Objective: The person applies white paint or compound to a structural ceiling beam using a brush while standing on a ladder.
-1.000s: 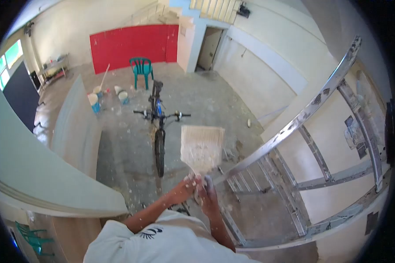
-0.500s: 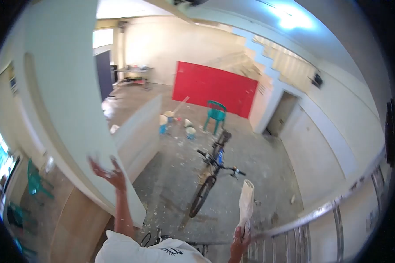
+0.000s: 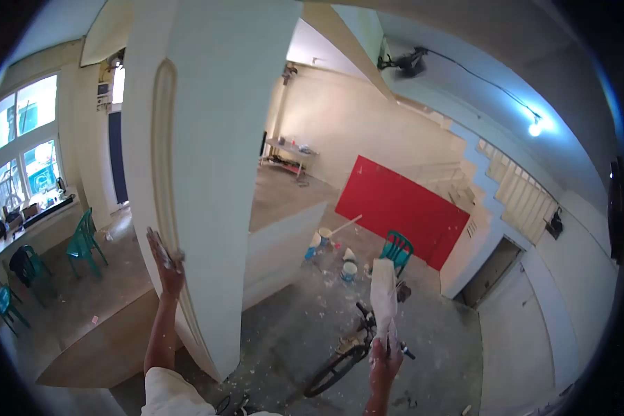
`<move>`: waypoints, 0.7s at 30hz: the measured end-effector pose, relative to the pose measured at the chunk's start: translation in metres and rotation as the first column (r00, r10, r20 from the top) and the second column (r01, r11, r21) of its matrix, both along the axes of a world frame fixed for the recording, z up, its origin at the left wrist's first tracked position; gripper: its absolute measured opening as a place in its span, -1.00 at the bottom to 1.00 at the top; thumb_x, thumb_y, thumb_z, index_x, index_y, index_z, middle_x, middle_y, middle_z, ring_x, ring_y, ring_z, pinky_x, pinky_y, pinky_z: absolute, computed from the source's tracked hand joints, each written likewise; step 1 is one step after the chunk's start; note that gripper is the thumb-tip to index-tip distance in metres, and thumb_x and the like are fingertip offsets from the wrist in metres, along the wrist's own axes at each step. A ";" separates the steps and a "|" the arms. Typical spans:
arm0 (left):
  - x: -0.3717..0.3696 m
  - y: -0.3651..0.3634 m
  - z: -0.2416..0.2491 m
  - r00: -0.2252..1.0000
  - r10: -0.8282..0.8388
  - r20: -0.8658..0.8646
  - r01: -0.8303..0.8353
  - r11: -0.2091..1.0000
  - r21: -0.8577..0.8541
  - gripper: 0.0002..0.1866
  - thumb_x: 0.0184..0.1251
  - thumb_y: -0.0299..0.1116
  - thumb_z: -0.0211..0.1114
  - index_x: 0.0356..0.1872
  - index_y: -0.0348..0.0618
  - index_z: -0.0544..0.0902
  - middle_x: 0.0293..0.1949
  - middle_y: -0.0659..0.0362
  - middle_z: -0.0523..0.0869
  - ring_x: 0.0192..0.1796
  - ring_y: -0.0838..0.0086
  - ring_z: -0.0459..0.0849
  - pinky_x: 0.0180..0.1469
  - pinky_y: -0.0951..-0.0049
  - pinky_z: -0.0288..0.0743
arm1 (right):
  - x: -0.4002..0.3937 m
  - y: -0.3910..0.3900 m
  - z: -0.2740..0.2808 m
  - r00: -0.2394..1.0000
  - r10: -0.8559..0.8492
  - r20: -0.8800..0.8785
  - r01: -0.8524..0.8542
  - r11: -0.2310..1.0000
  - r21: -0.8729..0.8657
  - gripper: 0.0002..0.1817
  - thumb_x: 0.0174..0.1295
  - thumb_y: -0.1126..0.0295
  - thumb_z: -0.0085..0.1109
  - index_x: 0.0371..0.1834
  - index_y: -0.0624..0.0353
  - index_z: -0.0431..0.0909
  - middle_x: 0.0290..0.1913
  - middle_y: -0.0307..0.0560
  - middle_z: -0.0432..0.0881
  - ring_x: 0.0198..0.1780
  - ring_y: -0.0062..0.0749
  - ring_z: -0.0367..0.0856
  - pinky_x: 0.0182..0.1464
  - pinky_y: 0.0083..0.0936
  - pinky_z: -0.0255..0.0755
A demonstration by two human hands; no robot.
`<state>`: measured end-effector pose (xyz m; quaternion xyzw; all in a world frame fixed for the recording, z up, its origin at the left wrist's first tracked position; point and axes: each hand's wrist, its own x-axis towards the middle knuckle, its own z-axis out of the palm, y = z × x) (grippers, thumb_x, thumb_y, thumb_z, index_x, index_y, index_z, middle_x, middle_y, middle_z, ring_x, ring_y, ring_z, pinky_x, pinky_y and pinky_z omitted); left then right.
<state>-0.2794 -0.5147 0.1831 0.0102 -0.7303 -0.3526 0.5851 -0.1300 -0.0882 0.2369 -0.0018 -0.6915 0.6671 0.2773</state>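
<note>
My left hand [image 3: 165,262] is raised at the edge of the pale column [image 3: 211,152], beside its long moulded groove [image 3: 163,139]. Its fingers are stretched out and dusted with white, and I see nothing held in them. My right hand [image 3: 386,355], lower and to the right, grips the bottom end of a long white folded piece [image 3: 383,291]. That piece stands upright from the fingers, in front of the bicycle [image 3: 340,367] and the green chair [image 3: 398,249]. Its material is hard to tell.
Beyond a low pale partition [image 3: 284,256] stand buckets [image 3: 349,270] and a leaning red panel [image 3: 402,211]. Green chairs [image 3: 83,243] and a window [image 3: 38,111] are at the left. A staircase [image 3: 492,180] and doorway [image 3: 491,274] lie at the right.
The view has turned left, bringing the column nearer the centre. My left hand has moved from the air onto the column's edge. The white piece in my right hand is higher in view.
</note>
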 end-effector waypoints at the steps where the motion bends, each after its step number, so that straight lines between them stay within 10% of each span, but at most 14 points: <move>1: 0.002 0.001 0.002 0.997 -0.066 -0.039 0.065 0.998 -0.012 -0.19 0.00 -0.27 0.17 0.21 -0.27 -0.13 0.23 -0.12 -0.09 0.28 0.08 -0.13 0.25 0.24 -0.18 | -0.015 -0.009 0.013 1.000 0.018 -0.018 -0.018 1.000 0.004 -0.59 0.03 0.40 0.05 -0.03 0.32 0.31 -0.59 -0.38 0.30 -0.67 -0.79 0.12 -0.69 -0.77 -0.05; 9: -0.004 -0.013 -0.022 0.989 0.141 -0.045 -0.148 0.934 -0.326 -0.14 -0.07 -0.18 0.21 0.21 -0.20 -0.11 0.20 -0.20 -0.06 0.24 -0.11 -0.09 0.20 -0.03 -0.20 | -0.101 -0.082 0.175 0.883 0.137 -0.449 0.063 0.913 0.402 -0.57 0.09 0.30 -0.02 0.00 0.32 0.29 -0.45 -0.14 0.43 -0.51 -0.63 0.32 -0.48 -0.69 0.25; 11: -0.007 -0.014 -0.023 0.988 0.138 -0.070 -0.154 0.931 -0.330 -0.18 -0.05 -0.20 0.20 0.20 -0.19 -0.07 0.19 -0.22 -0.03 0.23 -0.12 -0.06 0.20 -0.03 -0.17 | -0.105 -0.106 0.227 0.900 0.285 -0.330 -0.151 0.914 0.378 -0.47 0.08 0.31 0.01 0.10 0.32 0.19 -0.17 -0.11 0.42 -0.33 -0.67 0.33 -0.32 -0.78 0.25; 15: -0.009 -0.017 -0.027 0.985 0.157 -0.065 -0.170 0.919 -0.355 -0.25 0.01 -0.17 0.13 0.19 -0.18 -0.03 0.18 -0.23 -0.02 0.22 -0.13 -0.04 0.18 -0.06 -0.14 | -0.144 -0.164 0.310 0.603 0.432 -0.671 0.058 0.815 0.577 -0.59 0.10 0.35 -0.07 0.02 0.28 0.30 -0.34 -0.15 0.46 -0.39 -0.62 0.34 -0.37 -0.67 0.29; 21: -0.012 -0.020 -0.029 0.984 0.141 -0.110 -0.172 0.914 -0.368 -0.30 0.08 -0.11 0.06 0.20 -0.14 -0.01 0.17 -0.23 0.00 0.21 -0.15 0.00 0.16 -0.10 -0.11 | -0.166 -0.248 0.372 0.571 0.380 -0.727 0.323 0.711 0.625 -0.57 0.05 0.29 -0.02 0.02 0.20 0.33 -0.28 0.02 0.52 -0.25 -0.41 0.44 -0.12 -0.56 0.25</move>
